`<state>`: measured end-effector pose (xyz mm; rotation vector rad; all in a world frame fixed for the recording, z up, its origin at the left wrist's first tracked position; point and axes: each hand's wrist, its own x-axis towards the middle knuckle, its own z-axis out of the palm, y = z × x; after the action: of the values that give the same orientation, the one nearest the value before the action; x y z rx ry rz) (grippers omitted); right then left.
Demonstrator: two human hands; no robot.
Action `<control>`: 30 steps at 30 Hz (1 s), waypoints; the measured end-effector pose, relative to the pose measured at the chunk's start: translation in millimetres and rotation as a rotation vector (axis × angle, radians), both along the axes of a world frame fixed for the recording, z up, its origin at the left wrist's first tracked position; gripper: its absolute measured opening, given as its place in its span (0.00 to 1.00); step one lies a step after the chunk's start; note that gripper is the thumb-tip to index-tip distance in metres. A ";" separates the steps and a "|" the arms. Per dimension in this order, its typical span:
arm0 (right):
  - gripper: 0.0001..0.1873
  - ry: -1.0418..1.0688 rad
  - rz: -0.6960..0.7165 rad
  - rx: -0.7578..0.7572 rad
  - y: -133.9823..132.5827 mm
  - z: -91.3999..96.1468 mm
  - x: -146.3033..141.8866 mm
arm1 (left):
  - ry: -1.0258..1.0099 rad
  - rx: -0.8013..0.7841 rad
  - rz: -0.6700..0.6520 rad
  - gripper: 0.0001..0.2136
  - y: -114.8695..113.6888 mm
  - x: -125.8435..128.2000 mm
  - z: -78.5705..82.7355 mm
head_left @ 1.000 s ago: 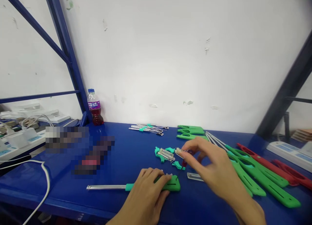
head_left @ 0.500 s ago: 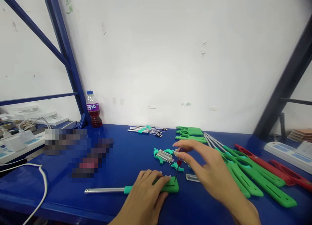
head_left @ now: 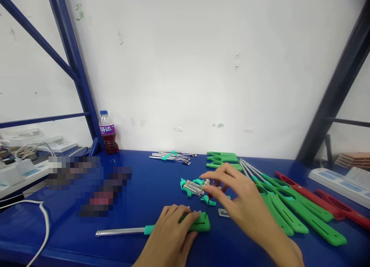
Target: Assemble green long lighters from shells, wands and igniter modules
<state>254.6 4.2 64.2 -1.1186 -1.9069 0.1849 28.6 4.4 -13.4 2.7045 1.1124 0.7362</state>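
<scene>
My left hand [head_left: 176, 230] is wrapped over a green-handled stick lighter [head_left: 204, 222], pressing it flat on the table. Its metal tube [head_left: 121, 231] points left from a teal collar. In my right hand [head_left: 241, 192], thumb and fingers pinch a small red-handled screwdriver [head_left: 210, 199], mostly hidden by the fingers. The screwdriver stands nearly upright, its tip at the right end of the green handle. Just beyond lie teal triggers [head_left: 208, 200] and a bundle of clear tubes with metal parts [head_left: 194, 187]. Near my right hand rests a clear plastic piece [head_left: 224, 213].
Green lighters [head_left: 300, 209] and red ones [head_left: 312, 193] lie on the right. Green handle shells [head_left: 222, 157] and metal rods with wires [head_left: 170, 157] sit at the back. A drink bottle [head_left: 108, 133], a white cable [head_left: 46, 224] and a power strip [head_left: 341, 184] edge the blue table [head_left: 138, 197].
The view has shifted slightly. My right fingers have turned a little around the screwdriver, covering more of its handle. My left hand keeps its hold on the lighter.
</scene>
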 end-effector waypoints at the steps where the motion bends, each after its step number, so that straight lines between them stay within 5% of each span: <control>1: 0.11 -0.005 0.010 -0.009 -0.2 0.1 -0.2 | 0.003 0.002 0.003 0.22 0.3 0.2 -0.1; 4: 0.17 0.012 0.070 -0.024 -0.5 0.5 -0.7 | 0.012 0.004 0.014 0.22 1.3 1.0 -1.0; 9: 0.07 0.022 0.051 -0.049 0.6 0.4 -1.0 | 0.009 0.022 0.016 0.22 2.8 1.0 -4.6; 16: 0.17 0.043 0.139 -0.097 -1.8 2.8 -0.1 | 0.031 0.092 -0.010 0.25 8.6 -2.0 -9.3; 20: 0.10 0.023 0.070 -0.118 -1.1 2.7 -0.9 | 0.050 0.139 -0.010 0.24 12.9 -3.4 -14.0; 26: 0.19 0.015 0.140 -0.122 -1.5 2.3 -0.2 | 0.036 0.142 -0.001 0.24 13.3 -3.6 -16.1; 30: 0.14 -0.014 0.095 -0.124 -1.8 3.0 -2.0 | 0.028 0.122 -0.001 0.23 11.9 -2.5 -14.7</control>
<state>252.6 2.4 67.2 -1.1136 -1.9855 0.3535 26.0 16.3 -28.0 2.8240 1.1064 0.7940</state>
